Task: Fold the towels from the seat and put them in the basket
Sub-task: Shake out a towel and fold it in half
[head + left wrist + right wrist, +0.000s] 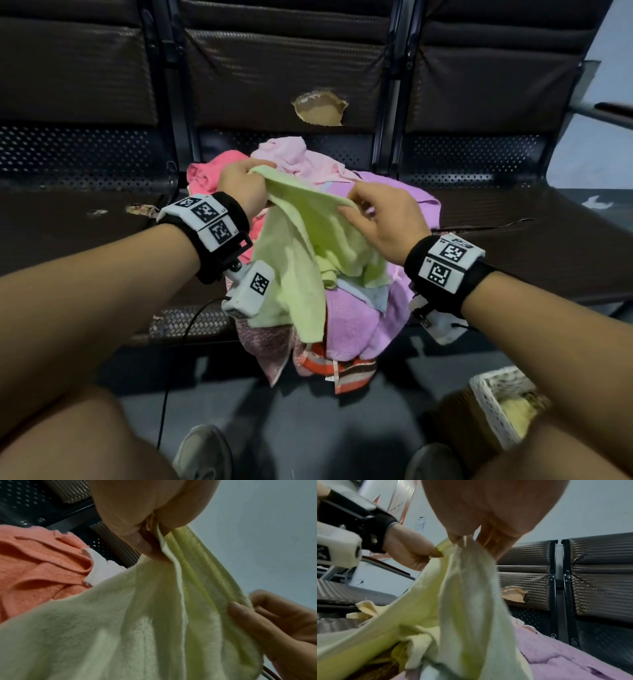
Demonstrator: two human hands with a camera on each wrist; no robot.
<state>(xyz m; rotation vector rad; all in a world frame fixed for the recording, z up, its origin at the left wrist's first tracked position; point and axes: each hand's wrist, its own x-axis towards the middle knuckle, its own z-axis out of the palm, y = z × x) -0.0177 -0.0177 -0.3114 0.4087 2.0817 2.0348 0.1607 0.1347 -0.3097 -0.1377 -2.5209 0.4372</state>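
Note:
A light green towel (301, 246) hangs between my two hands above a heap of towels on the dark seat (513, 246). My left hand (245, 185) pinches its upper left edge; in the left wrist view the left hand (150, 545) holds the hem between thumb and fingers. My right hand (373, 214) pinches the upper right edge, and the right wrist view shows the right hand (465, 538) gripping the green towel (453, 601). The green towel (120, 622) droops over the heap. The white woven basket (493, 407) stands on the floor at lower right, with something yellow inside.
The heap holds a purple towel (352, 322), a pink towel (205, 171), a pale pink one (284, 150) and a striped orange one (329, 366). The backrest has a torn hole (320, 108). My knees and shoes fill the bottom; a black cable (171, 377) hangs at left.

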